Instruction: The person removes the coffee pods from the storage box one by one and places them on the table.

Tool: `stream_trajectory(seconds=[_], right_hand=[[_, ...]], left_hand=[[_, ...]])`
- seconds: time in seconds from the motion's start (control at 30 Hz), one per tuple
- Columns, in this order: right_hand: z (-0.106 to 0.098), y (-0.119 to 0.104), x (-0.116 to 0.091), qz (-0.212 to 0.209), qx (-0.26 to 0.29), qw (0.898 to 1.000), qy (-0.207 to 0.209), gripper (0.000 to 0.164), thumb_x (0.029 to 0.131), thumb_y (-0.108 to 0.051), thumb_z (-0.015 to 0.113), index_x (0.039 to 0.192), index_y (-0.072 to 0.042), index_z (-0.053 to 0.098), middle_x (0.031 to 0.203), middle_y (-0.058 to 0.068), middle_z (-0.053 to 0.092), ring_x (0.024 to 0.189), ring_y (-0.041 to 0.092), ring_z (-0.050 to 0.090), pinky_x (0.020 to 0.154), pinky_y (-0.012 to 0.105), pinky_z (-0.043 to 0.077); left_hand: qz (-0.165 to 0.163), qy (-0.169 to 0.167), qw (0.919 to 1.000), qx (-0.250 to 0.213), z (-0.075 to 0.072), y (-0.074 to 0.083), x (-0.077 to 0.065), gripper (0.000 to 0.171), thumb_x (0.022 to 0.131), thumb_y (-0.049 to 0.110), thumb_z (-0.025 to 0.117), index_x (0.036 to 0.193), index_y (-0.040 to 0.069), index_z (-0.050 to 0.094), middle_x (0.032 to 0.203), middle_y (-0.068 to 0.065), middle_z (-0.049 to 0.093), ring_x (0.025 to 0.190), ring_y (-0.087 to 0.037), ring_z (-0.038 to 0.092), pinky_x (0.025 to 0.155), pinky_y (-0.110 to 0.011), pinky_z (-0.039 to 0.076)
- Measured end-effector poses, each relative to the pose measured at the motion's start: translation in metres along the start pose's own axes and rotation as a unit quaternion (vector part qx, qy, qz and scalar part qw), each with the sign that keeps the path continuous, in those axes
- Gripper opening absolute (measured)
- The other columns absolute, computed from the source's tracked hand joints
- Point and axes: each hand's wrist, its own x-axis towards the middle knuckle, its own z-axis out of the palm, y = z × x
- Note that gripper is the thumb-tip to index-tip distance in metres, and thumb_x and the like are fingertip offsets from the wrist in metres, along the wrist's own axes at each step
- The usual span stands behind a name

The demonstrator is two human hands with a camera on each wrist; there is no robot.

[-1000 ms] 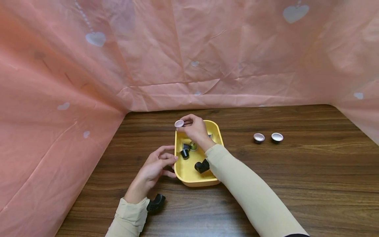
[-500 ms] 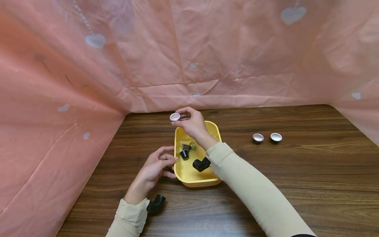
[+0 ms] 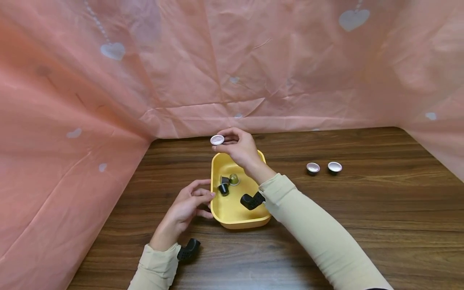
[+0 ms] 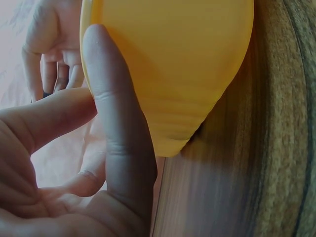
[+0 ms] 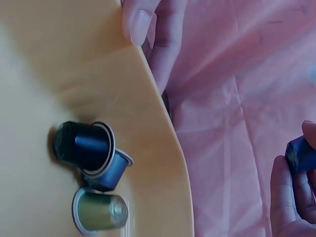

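My right hand (image 3: 240, 148) pinches a coffee capsule (image 3: 217, 139) over the far end of the yellow box, its pale lid facing up. The right wrist view shows this capsule's dark blue body (image 5: 300, 154) between the fingertips. My left hand (image 3: 190, 203) rests against the left side of the yellow box (image 3: 242, 222), fingers loosely bent and the thumb touching the rim. Inside the box lie a black capsule (image 3: 223, 189), a dark blue one (image 5: 109, 173) tucked against it, and a green capsule (image 3: 234, 179). My right forearm hides part of the box.
Two capsules (image 3: 313, 168) (image 3: 335, 167) stand lid up on the wooden table (image 3: 362, 209), right of the box. A pink sheet with hearts (image 3: 282, 92) hangs along the back and both sides. Each wrist carries a black camera mount (image 3: 252, 200).
My right hand has lifted the capsule up and away from me, from the box's far left rim to above its far end. The left hand stays at the box.
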Motion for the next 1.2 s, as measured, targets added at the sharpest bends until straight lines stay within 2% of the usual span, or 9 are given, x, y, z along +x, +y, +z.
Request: stream_trajectory(seconds=[0.27, 0.57, 0.9, 1.03, 1.2], right_hand=[[-0.023, -0.001, -0.006, 0.000, 0.026, 1.000, 0.013, 0.043, 0.086, 0.001, 0.086, 0.127, -0.001, 0.072, 0.111, 0.005, 0.077, 0.098, 0.010, 0.073, 0.087, 0.020, 0.059], [-0.061, 0.005, -0.014, 0.011, 0.082, 0.996, 0.039, 0.038, 0.090, 0.004, 0.082, 0.125, -0.003, 0.069, 0.101, -0.008, 0.076, 0.096, 0.008, 0.074, 0.089, 0.020, 0.063], [-0.099, 0.019, -0.025, 0.020, 0.063, 0.995, 0.080, 0.036, 0.089, 0.002, 0.083, 0.121, -0.009, 0.071, 0.095, -0.016, 0.074, 0.100, 0.005, 0.068, 0.089, 0.017, 0.057], [-0.112, 0.023, -0.031, 0.024, 0.070, 0.993, 0.095, 0.034, 0.088, 0.001, 0.084, 0.117, -0.012, 0.071, 0.094, -0.017, 0.075, 0.096, 0.003, 0.070, 0.088, 0.017, 0.057], [-0.124, 0.030, -0.036, 0.031, 0.082, 0.991, 0.105, 0.035, 0.088, 0.002, 0.084, 0.118, -0.010, 0.070, 0.094, -0.017, 0.077, 0.096, 0.002, 0.072, 0.090, 0.018, 0.057]], left_hand=[[0.005, 0.000, 1.0000, -0.004, -0.001, 0.000, 0.001, 0.057, 0.101, 0.002, 0.067, 0.154, 0.001, 0.047, 0.102, -0.006, 0.071, 0.082, -0.018, 0.067, 0.063, -0.034, 0.067], [0.003, 0.005, 1.0000, -0.003, -0.003, 0.001, 0.001, 0.055, 0.101, 0.002, 0.067, 0.153, 0.001, 0.048, 0.101, -0.006, 0.071, 0.080, -0.018, 0.066, 0.063, -0.034, 0.067], [0.004, 0.004, 1.0000, -0.003, -0.006, 0.001, 0.000, 0.057, 0.101, 0.002, 0.067, 0.154, 0.001, 0.046, 0.101, -0.005, 0.071, 0.081, -0.017, 0.067, 0.064, -0.034, 0.068], [0.004, 0.004, 1.0000, -0.003, -0.007, 0.001, 0.000, 0.057, 0.102, 0.002, 0.067, 0.154, 0.001, 0.046, 0.101, -0.005, 0.071, 0.080, -0.017, 0.066, 0.064, -0.034, 0.068], [0.003, 0.005, 1.0000, -0.001, -0.008, 0.001, 0.000, 0.056, 0.102, 0.002, 0.066, 0.154, 0.001, 0.047, 0.102, -0.005, 0.072, 0.081, -0.017, 0.067, 0.064, -0.034, 0.067]])
